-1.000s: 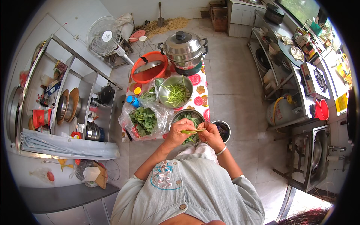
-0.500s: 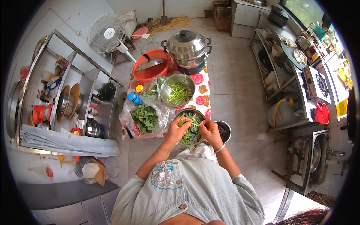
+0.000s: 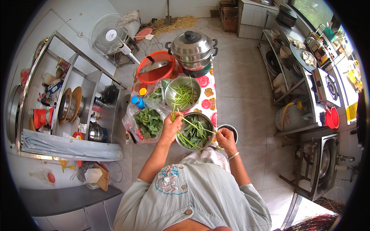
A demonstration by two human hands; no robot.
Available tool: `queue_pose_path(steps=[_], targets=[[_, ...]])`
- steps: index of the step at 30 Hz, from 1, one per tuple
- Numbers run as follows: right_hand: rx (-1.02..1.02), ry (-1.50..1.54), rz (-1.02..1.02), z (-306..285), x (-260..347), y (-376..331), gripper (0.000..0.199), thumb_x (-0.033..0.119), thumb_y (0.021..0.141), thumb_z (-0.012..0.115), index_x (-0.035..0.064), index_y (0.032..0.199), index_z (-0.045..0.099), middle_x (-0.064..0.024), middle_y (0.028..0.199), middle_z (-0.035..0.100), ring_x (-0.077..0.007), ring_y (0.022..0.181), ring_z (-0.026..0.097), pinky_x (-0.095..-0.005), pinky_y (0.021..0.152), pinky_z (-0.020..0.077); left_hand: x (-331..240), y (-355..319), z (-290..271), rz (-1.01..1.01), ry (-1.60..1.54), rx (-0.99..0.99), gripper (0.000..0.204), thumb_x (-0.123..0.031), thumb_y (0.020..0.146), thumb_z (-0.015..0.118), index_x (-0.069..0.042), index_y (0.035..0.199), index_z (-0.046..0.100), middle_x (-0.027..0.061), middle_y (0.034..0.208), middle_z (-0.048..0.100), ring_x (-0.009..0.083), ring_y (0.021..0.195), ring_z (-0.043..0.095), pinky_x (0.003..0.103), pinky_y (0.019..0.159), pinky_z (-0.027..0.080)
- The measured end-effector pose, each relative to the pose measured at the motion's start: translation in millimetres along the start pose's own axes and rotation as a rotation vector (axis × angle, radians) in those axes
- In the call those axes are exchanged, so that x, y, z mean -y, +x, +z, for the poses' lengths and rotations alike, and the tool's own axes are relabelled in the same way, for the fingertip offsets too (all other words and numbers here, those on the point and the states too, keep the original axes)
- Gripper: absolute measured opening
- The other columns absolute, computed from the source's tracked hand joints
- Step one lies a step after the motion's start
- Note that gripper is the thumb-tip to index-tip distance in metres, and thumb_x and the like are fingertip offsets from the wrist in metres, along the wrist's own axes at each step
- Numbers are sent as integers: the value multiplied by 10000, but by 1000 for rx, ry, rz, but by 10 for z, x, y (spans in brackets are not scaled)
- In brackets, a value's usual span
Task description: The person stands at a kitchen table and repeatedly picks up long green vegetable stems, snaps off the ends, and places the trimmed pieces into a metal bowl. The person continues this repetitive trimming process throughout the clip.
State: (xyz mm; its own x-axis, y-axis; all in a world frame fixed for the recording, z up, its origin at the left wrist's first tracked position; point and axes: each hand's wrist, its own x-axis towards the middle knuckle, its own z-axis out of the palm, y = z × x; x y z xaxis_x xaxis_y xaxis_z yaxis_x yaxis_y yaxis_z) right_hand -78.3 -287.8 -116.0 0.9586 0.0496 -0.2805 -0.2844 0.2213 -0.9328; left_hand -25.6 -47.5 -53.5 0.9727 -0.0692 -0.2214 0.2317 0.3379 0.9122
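Observation:
My left hand (image 3: 172, 128) is closed round a small bunch of green stems (image 3: 174, 115) at the left rim of a steel bowl. Thin pale green strands run from it across that bowl to my right hand (image 3: 226, 140), whose fingers pinch the far end of one stem. Loose leaves and stems (image 3: 196, 133) lie in the steel bowl (image 3: 211, 122) below. Behind it, a second steel bowl (image 3: 200, 92) holds trimmed green stems (image 3: 182, 94). To the left of my left hand, leafy greens (image 3: 148, 122) sit in a clear plastic bag (image 3: 131, 129).
A patterned cloth (image 3: 214, 102) covers the table. On it stand a steamer pot (image 3: 190, 48), an orange basin (image 3: 144, 79) and a blue-capped bottle (image 3: 137, 101). Beside my right hand is a small dark-filled container (image 3: 236, 131). Shelves (image 3: 83, 57) stand left; a gas stove (image 3: 327, 86) is right.
My hands have drawn apart, the left toward the left rim and the right to the right and slightly down. A strand now stretches between them, and more of the near bowl shows.

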Motion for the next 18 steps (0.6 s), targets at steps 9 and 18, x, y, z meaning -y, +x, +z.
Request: queue_pose_path(steps=[9,18], targets=[[-224,101,124,-631,-449,18,137,36,806,469,49,671,481,-4,531,465,-62,417,389,-199,363,277,5,412,-436,-48,-145,-265,60,-93,844,579,-98,875,527,-2,720,510,37,448,362,168,364,270],[-570,172,201,-1158,-772,-159,124,73,823,490,62,700,482,-22,560,493,-71,422,414,-192,355,299,302,1412,-1125,-102,-280,-551,81,-97,881,500,-104,807,470,24,664,507,78,408,339,227,351,280]])
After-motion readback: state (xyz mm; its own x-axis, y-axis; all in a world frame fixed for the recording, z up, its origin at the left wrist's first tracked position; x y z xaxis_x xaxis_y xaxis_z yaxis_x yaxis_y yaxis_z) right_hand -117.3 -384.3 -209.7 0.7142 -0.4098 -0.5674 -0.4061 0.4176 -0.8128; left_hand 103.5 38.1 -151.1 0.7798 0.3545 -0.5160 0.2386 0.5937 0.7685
